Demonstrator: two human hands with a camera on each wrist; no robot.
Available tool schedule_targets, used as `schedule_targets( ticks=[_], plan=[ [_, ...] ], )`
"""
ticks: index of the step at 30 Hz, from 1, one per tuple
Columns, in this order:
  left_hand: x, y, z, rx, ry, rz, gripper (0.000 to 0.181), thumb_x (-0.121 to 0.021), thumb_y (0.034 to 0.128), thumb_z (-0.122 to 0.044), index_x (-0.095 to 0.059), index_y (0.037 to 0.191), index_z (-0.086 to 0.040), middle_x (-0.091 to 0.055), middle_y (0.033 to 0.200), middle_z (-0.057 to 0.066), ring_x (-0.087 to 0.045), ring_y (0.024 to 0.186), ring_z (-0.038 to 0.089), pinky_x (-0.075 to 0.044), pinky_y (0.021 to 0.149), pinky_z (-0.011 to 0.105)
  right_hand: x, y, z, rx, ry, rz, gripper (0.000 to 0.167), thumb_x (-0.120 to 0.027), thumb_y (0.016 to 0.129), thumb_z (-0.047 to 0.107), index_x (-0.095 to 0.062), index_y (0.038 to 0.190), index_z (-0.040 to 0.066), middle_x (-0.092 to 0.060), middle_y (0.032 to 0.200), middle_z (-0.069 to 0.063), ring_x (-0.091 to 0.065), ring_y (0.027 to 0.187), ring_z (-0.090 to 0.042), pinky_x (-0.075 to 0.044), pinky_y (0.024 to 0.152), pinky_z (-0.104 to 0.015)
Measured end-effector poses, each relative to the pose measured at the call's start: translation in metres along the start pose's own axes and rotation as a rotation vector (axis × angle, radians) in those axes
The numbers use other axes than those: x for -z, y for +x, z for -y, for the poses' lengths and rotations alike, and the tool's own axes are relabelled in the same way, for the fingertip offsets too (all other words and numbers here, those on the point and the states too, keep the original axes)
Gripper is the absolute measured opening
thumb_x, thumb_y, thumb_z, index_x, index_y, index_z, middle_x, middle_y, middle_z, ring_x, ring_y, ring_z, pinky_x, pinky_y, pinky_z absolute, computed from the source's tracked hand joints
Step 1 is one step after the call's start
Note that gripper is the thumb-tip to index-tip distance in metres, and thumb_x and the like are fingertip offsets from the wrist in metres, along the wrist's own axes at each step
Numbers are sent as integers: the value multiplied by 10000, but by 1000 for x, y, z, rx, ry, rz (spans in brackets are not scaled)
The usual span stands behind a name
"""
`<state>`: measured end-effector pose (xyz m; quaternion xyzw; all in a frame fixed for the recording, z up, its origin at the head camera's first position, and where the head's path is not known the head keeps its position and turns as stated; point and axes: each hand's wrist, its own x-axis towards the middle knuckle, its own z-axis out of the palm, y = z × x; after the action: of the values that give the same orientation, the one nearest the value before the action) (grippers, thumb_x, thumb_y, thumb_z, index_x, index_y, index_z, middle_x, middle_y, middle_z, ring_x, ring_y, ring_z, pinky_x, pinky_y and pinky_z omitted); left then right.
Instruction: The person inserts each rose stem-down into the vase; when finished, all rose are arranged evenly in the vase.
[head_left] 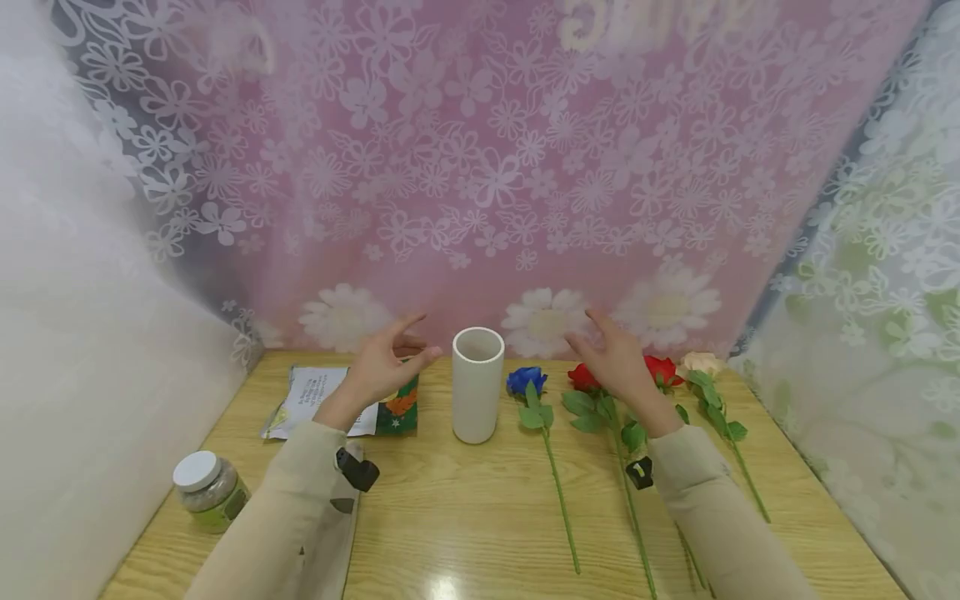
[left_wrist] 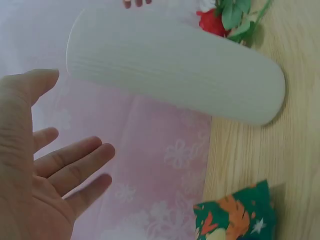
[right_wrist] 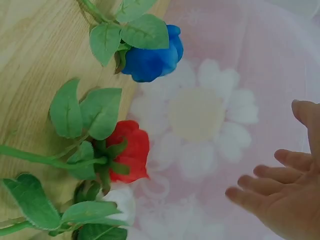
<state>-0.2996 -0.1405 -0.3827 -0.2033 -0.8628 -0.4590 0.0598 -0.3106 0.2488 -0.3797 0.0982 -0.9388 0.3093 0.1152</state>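
A white cylindrical vase (head_left: pixel 477 387) stands upright near the back of the wooden table. To its left hovers my left hand (head_left: pixel 384 362), fingers spread and holding nothing; the left wrist view shows the vase (left_wrist: pixel 175 67) beyond its fingertips. My right hand (head_left: pixel 615 354) is raised over the red roses with its fingers extended, and nothing is in it. Right of the vase lies a blue rose (head_left: pixel 527 382) on a long green stem. Farther right are a red rose (right_wrist: pixel 129 150), another red rose (head_left: pixel 663 370) and a cream rose (head_left: pixel 702 364).
Behind the left hand lies a white and green packet (head_left: pixel 397 410). A clear jar with a white lid (head_left: pixel 197 471) stands at the table's left edge. Beneath the left forearm is a greyish flat item (head_left: pixel 337 542). A pink flowered curtain (head_left: pixel 465 167) hangs behind the table (head_left: pixel 450 517).
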Motion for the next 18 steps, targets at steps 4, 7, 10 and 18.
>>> schedule_targets(
  ticks=[4,7,10,18],
  plan=[
    [-8,0,1,-16,-58,7,708,-763,985,-379,-454,1611,-257,-693,1388,165,-691,1259,359,-546,1085,579,5,-5,-12,14,51,-61,723,-590,1068,505,-413,1626,80,-579,1485,-296,-653,1223,-496,-574,997,-630],
    [-14,1,1,-27,-110,43,709,-766,980,-330,-457,1611,-232,-638,1465,180,-639,1324,399,-523,1099,605,7,-10,-23,21,119,-99,647,-627,1068,429,-480,1587,71,-564,1526,-251,-626,1316,-457,-559,1036,-613],
    [-19,2,1,-44,-173,81,723,-766,981,-291,-442,1619,-193,-572,1530,214,-582,1376,444,-504,1113,630,9,-17,-32,24,171,-148,546,-649,1070,322,-546,1540,64,-647,1433,-244,-678,1248,-443,-582,993,-603],
    [-32,1,-7,-52,-285,135,747,-752,996,-247,-388,1644,-167,-503,1594,205,-506,1453,441,-464,1150,650,23,-32,-67,-32,222,-167,469,-653,1069,265,-607,1469,24,-705,1321,-263,-772,1077,-283,-633,801,-222]
  ],
)
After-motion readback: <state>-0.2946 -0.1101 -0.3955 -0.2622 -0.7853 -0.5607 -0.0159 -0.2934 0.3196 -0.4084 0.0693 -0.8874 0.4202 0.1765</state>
